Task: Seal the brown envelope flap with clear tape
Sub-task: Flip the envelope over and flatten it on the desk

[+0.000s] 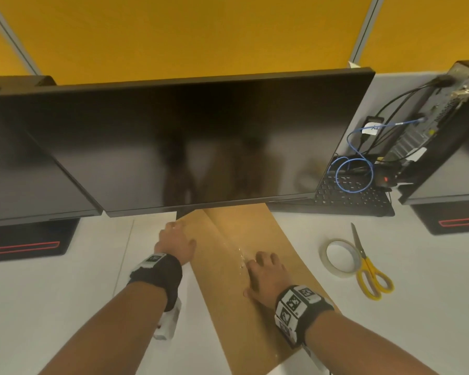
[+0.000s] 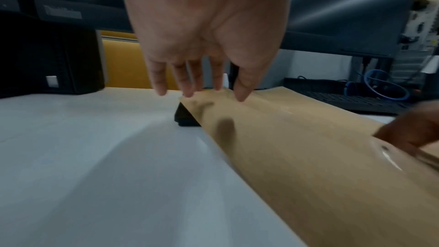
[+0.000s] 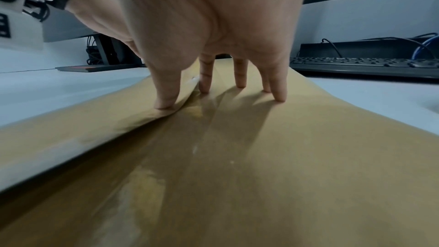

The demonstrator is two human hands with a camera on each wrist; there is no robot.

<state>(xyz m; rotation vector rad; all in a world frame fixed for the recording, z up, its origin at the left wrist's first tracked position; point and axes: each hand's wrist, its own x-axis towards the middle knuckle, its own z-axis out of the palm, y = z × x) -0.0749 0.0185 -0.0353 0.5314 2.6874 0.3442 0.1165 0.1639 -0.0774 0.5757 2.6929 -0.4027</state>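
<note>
White desk (image 1: pixel 65 288) below dark monitors (image 1: pixel 190 142), envelope (image 1: pixel 228 307) lying diagonally across it (flap (image 1: pixel 198 239) folded, glossy tape (image 1: pixel 240 257) along the seam). Left hand (image 1: pixel 176 243) flat on far corner, right hand (image 1: pixel 266 277) flat, fingers (image 3: pixel 241 74) spread, pressing tape. Tape roll (image 1: pixel 340 258) touching scissors (image 1: pixel 368 269), right.

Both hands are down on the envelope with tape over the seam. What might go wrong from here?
1. The flap edge beside the right hand bulges up, so the clear tape may set over a gap or crease.
2. The left hand touches only the far corner of the brown envelope, which may slide while the tape is rubbed.
</note>
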